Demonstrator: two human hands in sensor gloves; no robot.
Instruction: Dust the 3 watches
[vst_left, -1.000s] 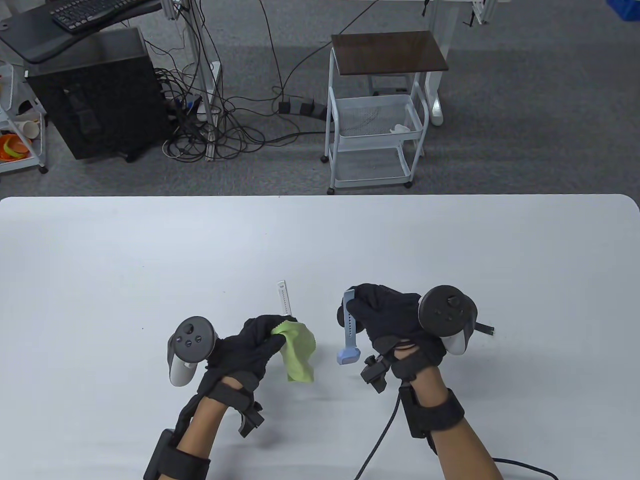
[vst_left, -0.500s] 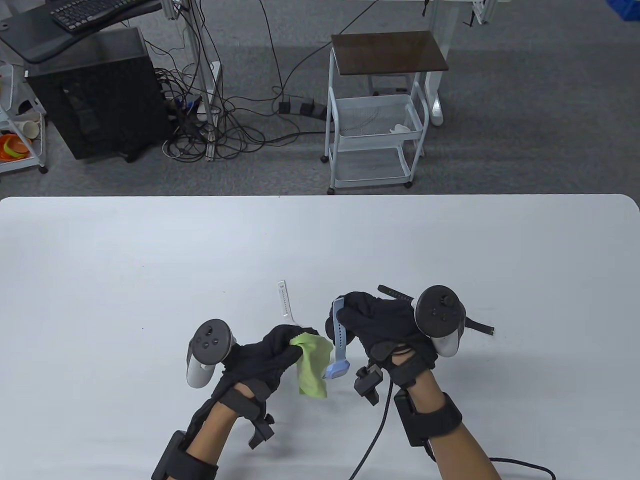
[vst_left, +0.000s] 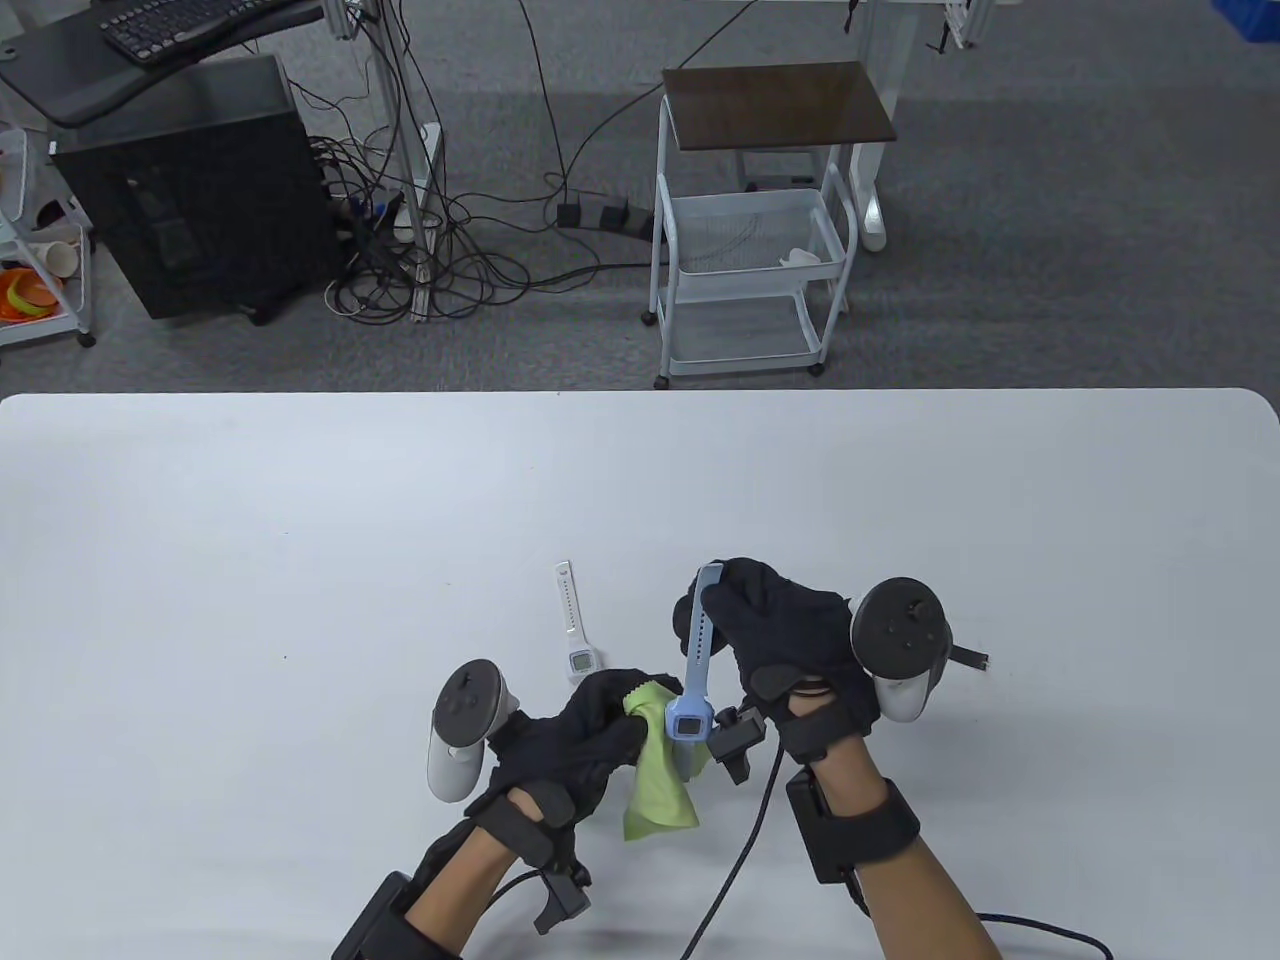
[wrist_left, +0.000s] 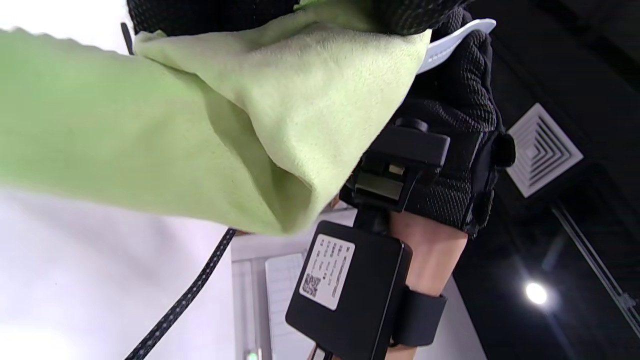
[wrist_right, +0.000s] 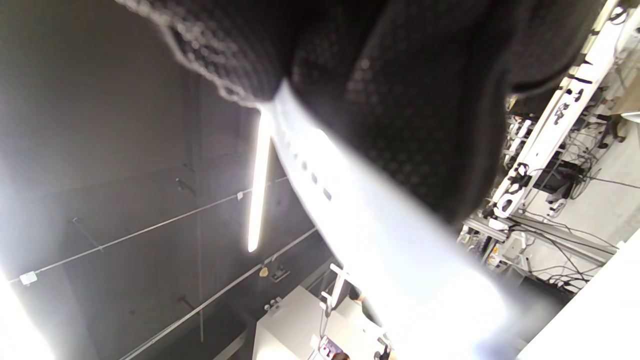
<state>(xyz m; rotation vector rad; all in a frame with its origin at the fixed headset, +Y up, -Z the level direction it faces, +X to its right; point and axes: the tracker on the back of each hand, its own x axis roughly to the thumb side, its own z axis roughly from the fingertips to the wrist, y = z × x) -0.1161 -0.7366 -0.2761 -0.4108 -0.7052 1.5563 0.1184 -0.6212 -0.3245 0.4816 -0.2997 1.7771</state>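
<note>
Seen from above, the right hand (vst_left: 790, 630) pinches the strap of a blue watch (vst_left: 695, 680) and holds it above the white surface (vst_left: 300, 560), its face hanging down. The left hand (vst_left: 590, 735) grips a green cloth (vst_left: 655, 790), bunched against the blue watch's face. A white watch (vst_left: 572, 630) lies flat just beyond the left hand. A dark strap end (vst_left: 970, 657) shows beside the right hand's tracker.
</note>
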